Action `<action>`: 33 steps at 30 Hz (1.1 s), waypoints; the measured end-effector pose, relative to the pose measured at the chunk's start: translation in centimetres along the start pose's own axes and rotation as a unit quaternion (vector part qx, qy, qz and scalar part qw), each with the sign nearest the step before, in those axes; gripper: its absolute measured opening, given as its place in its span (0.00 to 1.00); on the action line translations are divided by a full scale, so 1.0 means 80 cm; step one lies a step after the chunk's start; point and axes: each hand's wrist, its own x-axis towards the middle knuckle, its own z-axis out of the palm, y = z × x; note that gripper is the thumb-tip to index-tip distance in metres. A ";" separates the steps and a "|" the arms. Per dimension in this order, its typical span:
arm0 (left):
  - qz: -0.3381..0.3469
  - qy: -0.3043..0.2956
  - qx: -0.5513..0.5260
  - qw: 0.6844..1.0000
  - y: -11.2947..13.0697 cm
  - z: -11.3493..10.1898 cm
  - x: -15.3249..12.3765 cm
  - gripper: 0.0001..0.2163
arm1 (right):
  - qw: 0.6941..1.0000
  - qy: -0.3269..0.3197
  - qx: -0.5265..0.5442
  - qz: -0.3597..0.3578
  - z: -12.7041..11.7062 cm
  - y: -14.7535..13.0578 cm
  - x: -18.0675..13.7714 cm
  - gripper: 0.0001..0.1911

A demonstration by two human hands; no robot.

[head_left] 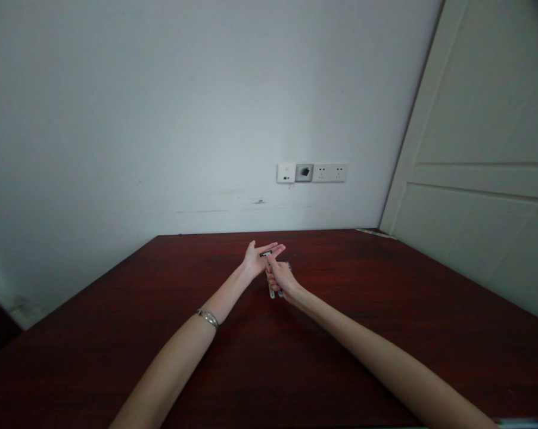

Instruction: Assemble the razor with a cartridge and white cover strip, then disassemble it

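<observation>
Both my arms reach out over a dark red wooden table (385, 310). My left hand (260, 257) is turned palm up with its fingers stretched out flat, and a small dark object (266, 254) lies across them. My right hand (281, 280) is closed around a slim silvery thing (271, 291) that I cannot name. Its forefinger points up and touches the small dark object on the left fingers. A silver bracelet (207, 317) sits on my left wrist.
A white wall rises behind the table's far edge, with a row of sockets and a switch (312, 173). A pale panelled door (478, 179) stands at the right. A thin pale strip (376, 233) lies at the table's far right corner.
</observation>
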 end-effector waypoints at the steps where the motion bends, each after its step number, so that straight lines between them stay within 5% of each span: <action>1: 0.001 0.001 -0.001 1.000 0.000 0.001 0.000 0.32 | 1.000 -0.001 -0.002 -0.001 0.000 0.000 0.000 0.24; 15: -0.003 0.018 0.038 0.999 0.001 -0.008 0.009 0.24 | 1.000 -0.009 -0.016 0.002 -0.002 0.000 0.000 0.24; 21: 0.022 0.018 0.158 0.987 0.021 -0.030 0.021 0.12 | 0.999 -0.008 0.019 -0.040 -0.015 -0.017 0.003 0.25; 25: 0.070 0.017 0.356 0.932 0.041 -0.050 0.020 0.06 | 0.997 -0.001 0.040 -0.064 -0.032 -0.031 0.007 0.25; 29: 0.176 0.076 0.560 0.806 0.055 -0.074 0.022 0.07 | 0.996 0.007 0.048 -0.073 -0.045 -0.037 0.011 0.24; 33: 0.195 0.074 0.583 0.785 0.056 -0.095 0.023 0.12 | 0.996 0.016 0.038 -0.080 -0.050 -0.036 0.014 0.24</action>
